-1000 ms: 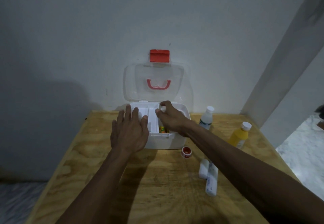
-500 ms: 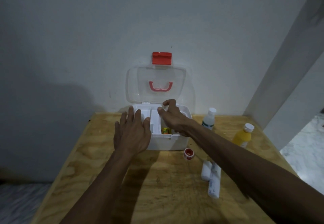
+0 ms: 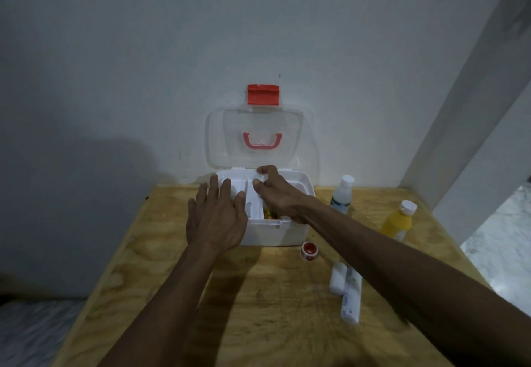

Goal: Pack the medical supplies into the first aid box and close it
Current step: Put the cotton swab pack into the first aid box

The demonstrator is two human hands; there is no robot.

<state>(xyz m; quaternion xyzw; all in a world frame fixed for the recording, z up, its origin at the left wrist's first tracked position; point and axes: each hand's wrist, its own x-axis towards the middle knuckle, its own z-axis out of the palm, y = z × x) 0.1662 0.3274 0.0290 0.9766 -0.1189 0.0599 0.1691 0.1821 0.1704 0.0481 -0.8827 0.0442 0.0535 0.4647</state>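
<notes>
The white first aid box (image 3: 275, 233) stands at the back of the table. Its clear lid (image 3: 258, 139), with a red handle and red latch, is up against the wall. A white inner tray (image 3: 253, 194) sits in the box's left half, and colourful items (image 3: 270, 214) show beside it. My left hand (image 3: 215, 217) lies flat on the tray's left side, fingers apart. My right hand (image 3: 275, 194) pinches the tray's right rim between thumb and forefinger.
Right of the box on the wooden table (image 3: 258, 309) are a clear bottle with a white cap (image 3: 342, 194), a yellow bottle (image 3: 398, 221), a small red jar (image 3: 309, 251), a white roll (image 3: 336, 282) and a long white tube (image 3: 351, 300). A pillar rises at the right.
Both hands stay on the inner tray in nearly the same spots. My right thumb and forefinger have shifted slightly toward the back of the box.
</notes>
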